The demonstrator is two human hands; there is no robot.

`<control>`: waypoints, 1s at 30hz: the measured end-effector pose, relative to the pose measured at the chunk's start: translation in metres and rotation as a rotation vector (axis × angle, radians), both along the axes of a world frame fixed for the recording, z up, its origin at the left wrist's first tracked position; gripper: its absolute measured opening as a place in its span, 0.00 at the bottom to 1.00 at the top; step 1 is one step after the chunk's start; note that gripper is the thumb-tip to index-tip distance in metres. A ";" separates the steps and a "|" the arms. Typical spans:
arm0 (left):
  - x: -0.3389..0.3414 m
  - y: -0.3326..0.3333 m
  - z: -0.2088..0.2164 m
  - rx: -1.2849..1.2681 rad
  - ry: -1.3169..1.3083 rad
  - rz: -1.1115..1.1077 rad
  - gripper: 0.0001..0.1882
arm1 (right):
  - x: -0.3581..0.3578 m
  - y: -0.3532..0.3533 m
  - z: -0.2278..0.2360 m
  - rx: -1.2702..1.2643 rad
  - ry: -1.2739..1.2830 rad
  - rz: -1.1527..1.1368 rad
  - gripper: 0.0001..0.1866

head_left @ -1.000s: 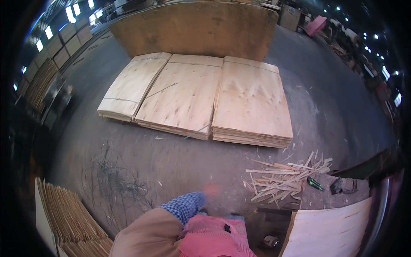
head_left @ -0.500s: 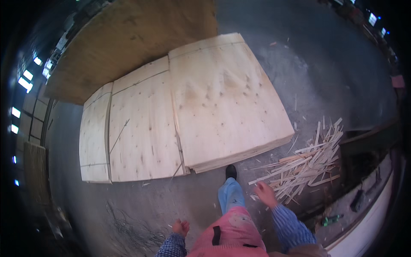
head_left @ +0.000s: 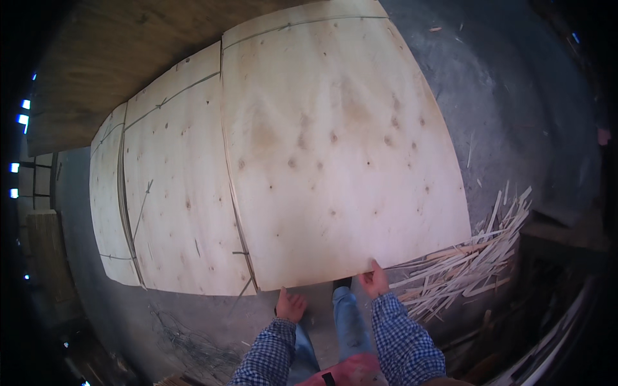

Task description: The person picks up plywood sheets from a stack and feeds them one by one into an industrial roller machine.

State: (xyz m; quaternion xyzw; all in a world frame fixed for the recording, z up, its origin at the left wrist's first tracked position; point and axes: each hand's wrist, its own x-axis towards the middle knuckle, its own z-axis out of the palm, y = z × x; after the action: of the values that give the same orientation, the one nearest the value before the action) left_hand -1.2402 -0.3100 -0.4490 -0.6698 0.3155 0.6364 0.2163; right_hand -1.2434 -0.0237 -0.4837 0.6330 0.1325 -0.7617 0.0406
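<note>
Both hands moved up to the near edge of the big sheet stack since half a second ago; right hand was over by the strips then, left hand down beside the apron. Clock directions run from the middle of that stack.

Big sheet stack (head_left: 341, 141): pale wood, flat on the floor (head_left: 508, 128), center of view, cord (head_left: 288, 26) across its 12 o'clock end. Right hand (head_left: 374, 282) at between 5 and 6 o'clock: thumb over the near edge, fingers bent below; grip part closed, can't tell whether it has hold of any sheet. Left hand (head_left: 291, 305) between 6 and 7: thumb up by the edge, fingers loosely bent, grip about half open, nothing seen in it; contact with the edge unclear.

Shoe (head_left: 341, 282) at 6 o'clock, partly hidden by the stack; jeans (head_left: 351, 321) and pink apron (head_left: 354, 370) below it. Middle stack (head_left: 183, 186) at 8 to 9, right beside the big one, narrow stack (head_left: 108, 206) beyond it. Wood strips (head_left: 476, 264) heaped at 4 to 5. Wire tangle (head_left: 193, 341) at 7. Large brown board (head_left: 129, 58) at 10.
</note>
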 end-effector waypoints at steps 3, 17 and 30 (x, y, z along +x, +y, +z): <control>-0.017 0.010 -0.011 0.136 0.061 0.051 0.39 | 0.003 0.003 0.032 0.001 -0.068 0.106 0.14; -0.024 0.042 0.110 0.142 0.455 0.129 0.22 | -0.004 0.017 0.125 0.189 0.222 0.188 0.14; 0.093 0.004 0.084 0.280 0.590 0.249 0.20 | 0.123 -0.012 0.098 0.195 0.274 0.270 0.14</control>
State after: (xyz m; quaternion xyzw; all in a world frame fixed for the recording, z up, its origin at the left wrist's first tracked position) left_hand -1.1472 -0.3055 -0.3648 -0.4544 0.1900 0.8611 0.1261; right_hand -1.1209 -0.0352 -0.3856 0.5008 0.2933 -0.8119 0.0623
